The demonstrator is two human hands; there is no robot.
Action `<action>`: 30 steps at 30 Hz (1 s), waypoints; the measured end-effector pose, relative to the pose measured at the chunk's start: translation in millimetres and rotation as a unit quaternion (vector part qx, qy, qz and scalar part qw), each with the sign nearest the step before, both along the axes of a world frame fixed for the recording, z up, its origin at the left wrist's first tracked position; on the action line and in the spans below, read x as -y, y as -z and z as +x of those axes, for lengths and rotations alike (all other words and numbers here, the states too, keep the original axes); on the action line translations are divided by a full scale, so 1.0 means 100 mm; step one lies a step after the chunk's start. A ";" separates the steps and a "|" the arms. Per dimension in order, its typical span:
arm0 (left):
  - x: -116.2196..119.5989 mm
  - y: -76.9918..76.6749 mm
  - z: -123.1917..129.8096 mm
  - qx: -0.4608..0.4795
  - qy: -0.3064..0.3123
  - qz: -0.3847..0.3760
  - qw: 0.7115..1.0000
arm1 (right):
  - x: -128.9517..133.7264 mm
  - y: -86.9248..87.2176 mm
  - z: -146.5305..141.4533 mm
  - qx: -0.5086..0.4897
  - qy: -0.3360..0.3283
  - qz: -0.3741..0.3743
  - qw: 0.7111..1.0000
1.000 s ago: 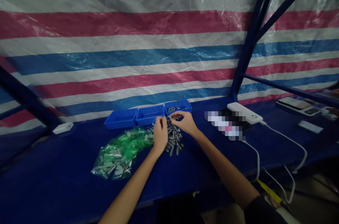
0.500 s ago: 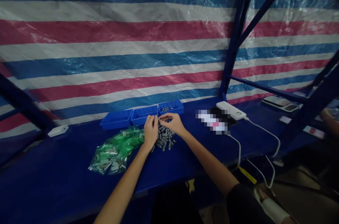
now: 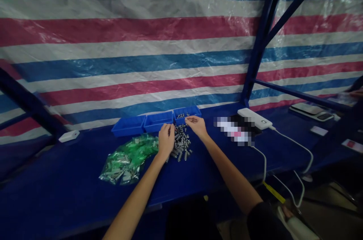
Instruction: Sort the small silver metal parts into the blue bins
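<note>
A pile of small grey metal cylinders and screw-like parts (image 3: 181, 145) lies on the blue table. At its left edge is my left hand (image 3: 166, 140), fingers curled together; whatever they hold is hidden. My right hand (image 3: 197, 127) is pinched closed at the front of the right blue bin (image 3: 195, 110), which has a few small metal pieces in it. Anything in that pinch is too small to name. Two more blue bins, a middle one (image 3: 159, 117) and a left one (image 3: 129, 125), stand in the same row. Beside my left hand lies a green-tinted clear plastic bag (image 3: 129, 160) of small parts.
A white power bank (image 3: 254, 118) with white cables sits beside a blurred-out phone (image 3: 234, 130) on the right. At the left is a small white device (image 3: 69, 136). A flat scale-like device (image 3: 311, 111) lies far right. Blue frame posts and a striped sheet rise behind.
My hands were together above the pile and have come apart. The right one has moved right, to the right bin's front; the left stays by the pile. The camera view has shifted slightly.
</note>
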State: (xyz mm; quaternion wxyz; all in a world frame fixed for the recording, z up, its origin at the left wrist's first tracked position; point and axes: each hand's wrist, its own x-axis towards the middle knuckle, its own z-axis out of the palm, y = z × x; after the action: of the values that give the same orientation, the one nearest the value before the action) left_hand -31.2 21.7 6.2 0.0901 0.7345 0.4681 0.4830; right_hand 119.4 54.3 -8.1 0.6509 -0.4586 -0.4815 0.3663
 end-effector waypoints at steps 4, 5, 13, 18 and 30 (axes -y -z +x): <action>-0.04 0.01 -0.02 -0.009 -0.011 0.000 1.000 | -0.08 -0.04 0.11 0.007 -0.070 0.063 0.996; -0.04 0.02 -0.02 -0.013 -0.010 -0.001 1.000 | -0.08 -0.05 0.13 0.022 -0.080 0.072 0.994; 0.08 -0.03 0.07 -0.149 0.002 0.003 0.989 | 0.06 0.01 0.27 0.324 0.009 0.025 0.946; 0.13 0.00 0.11 -0.250 0.068 0.000 0.966 | 0.12 -0.01 0.31 0.394 0.039 -0.027 0.918; 0.12 0.05 0.16 -0.322 0.187 -0.015 0.928 | 0.03 0.15 0.23 0.504 -0.006 0.004 0.864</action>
State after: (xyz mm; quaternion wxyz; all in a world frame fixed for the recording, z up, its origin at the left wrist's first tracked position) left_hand -15.3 9.9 0.7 0.0347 0.9233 0.3330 0.1881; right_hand 142.8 51.8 -23.2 0.3194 -0.5752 -0.7480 0.0874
